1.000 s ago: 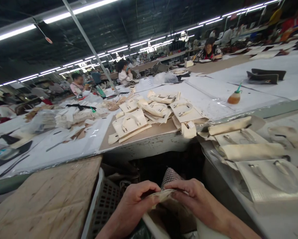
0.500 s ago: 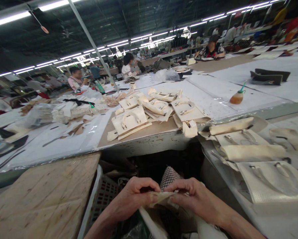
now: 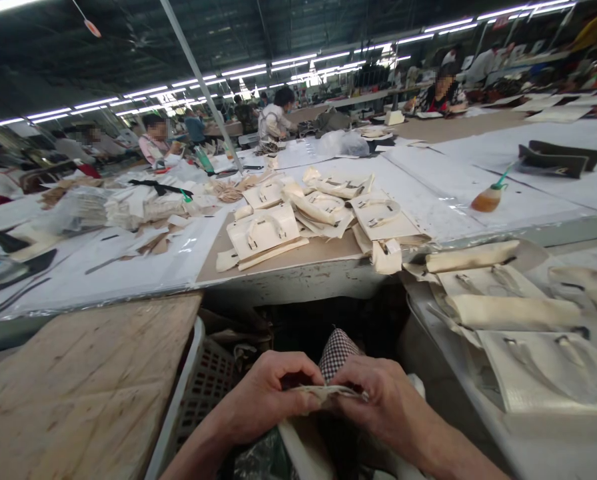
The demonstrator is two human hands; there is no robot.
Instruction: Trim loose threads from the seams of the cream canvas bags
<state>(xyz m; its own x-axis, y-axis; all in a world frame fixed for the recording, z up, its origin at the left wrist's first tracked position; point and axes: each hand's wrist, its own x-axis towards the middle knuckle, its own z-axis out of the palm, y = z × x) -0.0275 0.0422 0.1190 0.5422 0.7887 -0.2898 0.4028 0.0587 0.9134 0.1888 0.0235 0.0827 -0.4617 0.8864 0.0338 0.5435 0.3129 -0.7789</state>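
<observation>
Low in front of me, my left hand [image 3: 273, 393] pinches the edge of a cream bag piece [image 3: 303, 440] between thumb and fingers. My right hand [image 3: 373, 400] grips the same edge a little to the right, its thumb underneath. The two sets of fingertips nearly meet above the piece. Its lower part hangs down between my forearms, partly hidden. A checkered cloth [image 3: 339, 348] shows just behind my fingers.
Cream handbag pieces with handles [image 3: 263, 233] lie piled on the worktable. More cream bag pieces [image 3: 543, 367] rest at right. A glue bottle [image 3: 488, 197] stands on the table. At left are a plastic basket [image 3: 206, 373] and a wooden board [image 3: 78, 387]. Several people sit farther back.
Both hands stay on the cream piece. Its edge now looks flatter and more closed between my fingers, and my right hand has rolled slightly inward. The view has shifted a little.
</observation>
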